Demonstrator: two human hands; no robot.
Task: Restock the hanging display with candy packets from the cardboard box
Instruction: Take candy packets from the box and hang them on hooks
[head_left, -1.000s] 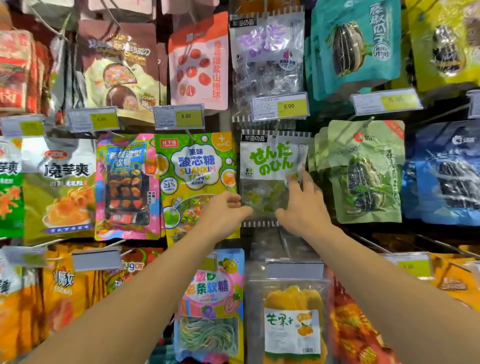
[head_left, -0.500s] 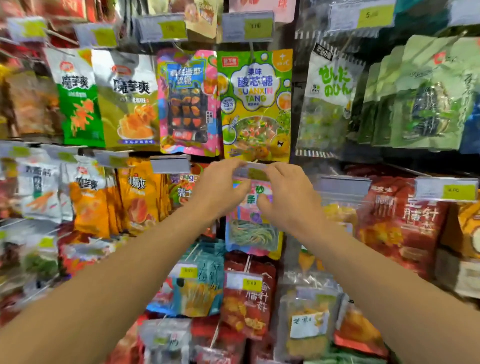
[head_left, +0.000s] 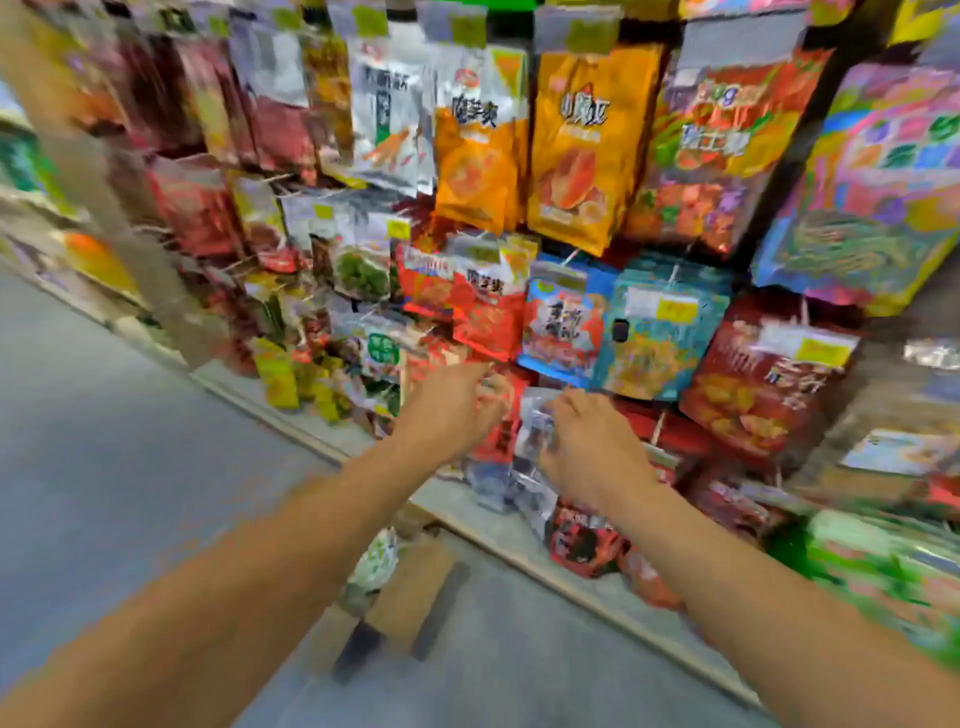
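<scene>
The view is heavily blurred by motion. My left hand (head_left: 457, 410) and my right hand (head_left: 587, 447) are held close together, low in front of the hanging display (head_left: 571, 156) of snack and candy packets. Their fingers are partly curled in front of a red packet (head_left: 498, 436) and a clear packet (head_left: 530, 431) in the bottom rows. The blur hides whether either hand grips a packet. The cardboard box (head_left: 415, 587) stands on the floor below my left forearm, with a pale packet (head_left: 379, 561) showing at its open top.
A pale base ledge (head_left: 498, 530) runs diagonally under the display. Grey floor (head_left: 130, 467) spreads to the left. A tan pillar (head_left: 104, 182) stands at the left end of the racks. More packets (head_left: 587, 540) lie on the ledge at right.
My view has swung down and left, from the middle rows to the bottom rows and floor. Both hands have dropped from the price tag level to the lowest hanging packets. The box has come into view.
</scene>
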